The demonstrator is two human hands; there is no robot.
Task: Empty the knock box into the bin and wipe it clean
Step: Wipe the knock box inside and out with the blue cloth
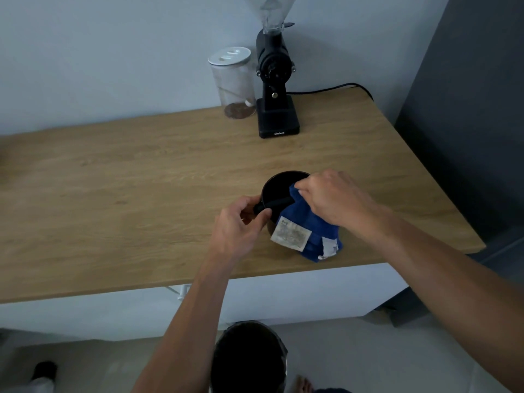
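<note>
A round black knock box [279, 185] stands on the wooden table [141, 180], its knock bar running across the opening. My left hand [241, 225] grips the box at the near-left rim, by the end of the bar. My right hand [334, 198] holds a blue cloth [304, 225] pressed over the box's right rim and into the opening. The cloth drapes down the box's near side, showing white labels. A black-lined bin [249, 358] stands on the floor below the table edge.
A black coffee grinder [276, 89] with a clear hopper stands at the back of the table, its cable trailing right. Beside it is a clear jar [234, 83] with a white lid. A dark cabinet [467, 109] flanks the table's right side.
</note>
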